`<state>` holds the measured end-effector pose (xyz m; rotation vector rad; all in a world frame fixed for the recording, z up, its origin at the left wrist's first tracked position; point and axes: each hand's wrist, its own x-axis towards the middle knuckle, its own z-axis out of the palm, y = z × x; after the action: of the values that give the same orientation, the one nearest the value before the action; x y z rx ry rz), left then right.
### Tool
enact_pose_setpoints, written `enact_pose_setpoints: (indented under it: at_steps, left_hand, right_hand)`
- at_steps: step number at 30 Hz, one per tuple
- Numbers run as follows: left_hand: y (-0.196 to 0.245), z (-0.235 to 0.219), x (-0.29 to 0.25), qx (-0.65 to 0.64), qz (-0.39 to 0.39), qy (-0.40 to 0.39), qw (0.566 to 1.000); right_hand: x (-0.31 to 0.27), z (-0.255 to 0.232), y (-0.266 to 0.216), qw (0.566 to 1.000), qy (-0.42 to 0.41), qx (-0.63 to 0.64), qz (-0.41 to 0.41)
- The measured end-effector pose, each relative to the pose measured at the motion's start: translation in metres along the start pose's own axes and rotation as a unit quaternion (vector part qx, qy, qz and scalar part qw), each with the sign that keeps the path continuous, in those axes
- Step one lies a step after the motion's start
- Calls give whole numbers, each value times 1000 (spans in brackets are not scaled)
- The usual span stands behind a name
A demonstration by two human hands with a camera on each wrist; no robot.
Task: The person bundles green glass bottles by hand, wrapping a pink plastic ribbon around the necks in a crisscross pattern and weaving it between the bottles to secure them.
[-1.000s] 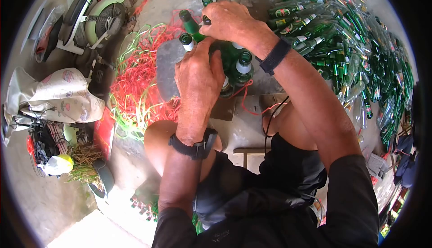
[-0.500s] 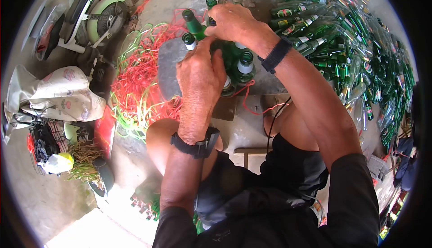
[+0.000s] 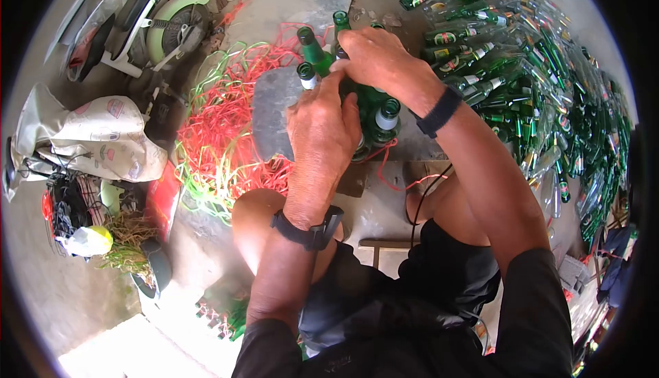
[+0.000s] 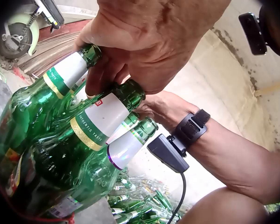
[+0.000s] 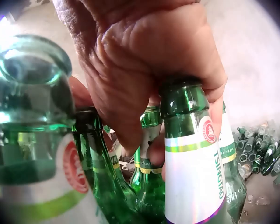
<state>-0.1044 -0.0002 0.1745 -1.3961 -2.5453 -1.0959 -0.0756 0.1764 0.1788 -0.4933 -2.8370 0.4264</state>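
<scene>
A tight cluster of green glass beer bottles (image 3: 312, 52) stands upright in front of me, with white neck labels. My left hand (image 3: 319, 124) reaches over the near side, its fingers curled down around the bottle necks; in the left wrist view a labelled bottle (image 4: 102, 119) has its mouth right under the palm. On the far right side, my right hand (image 3: 388, 66) grips a green bottle (image 5: 193, 158) marked Tsingtao by its neck, the top hidden under the palm. Red plastic string (image 3: 391, 146) runs along the base of the cluster.
A dark flat board (image 3: 271, 117) lies under the bottles. Left of it is a heap of red and green plastic strips (image 3: 226, 124). A large pile of green and clear bottles (image 3: 508, 83) fills the right. A scooter (image 3: 175, 28) stands back left.
The head view has shifted, so the bottles and both hands sit a little lower and farther right in it. The hands stay at the bottle necks.
</scene>
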Motion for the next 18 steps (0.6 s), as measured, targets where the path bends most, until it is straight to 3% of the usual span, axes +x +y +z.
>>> enact_pose_setpoints:
  at_steps: [9, 12, 14, 16, 18]
  left_hand:
    - [0, -2, -1, 0, 24, 30, 999]
    - [-2, -5, 0, -12, 14, 47, 999]
    - [-7, -4, 3, -45, 4, 57, 997]
    - [-9, -6, 7, -23, 28, 89, 995]
    - [-10, -5, 13, -2, 50, 121, 991]
  right_hand:
    - [-1, -4, 11, 990, 85, 86, -69]
    - [-1, -28, 11, 985, 89, 132, -60]
    - [6, -29, 17, 988, 106, 94, -68]
    - [12, -19, 16, 963, 224, 120, -86]
    - [18, -1, 21, 965, 236, 54, -102]
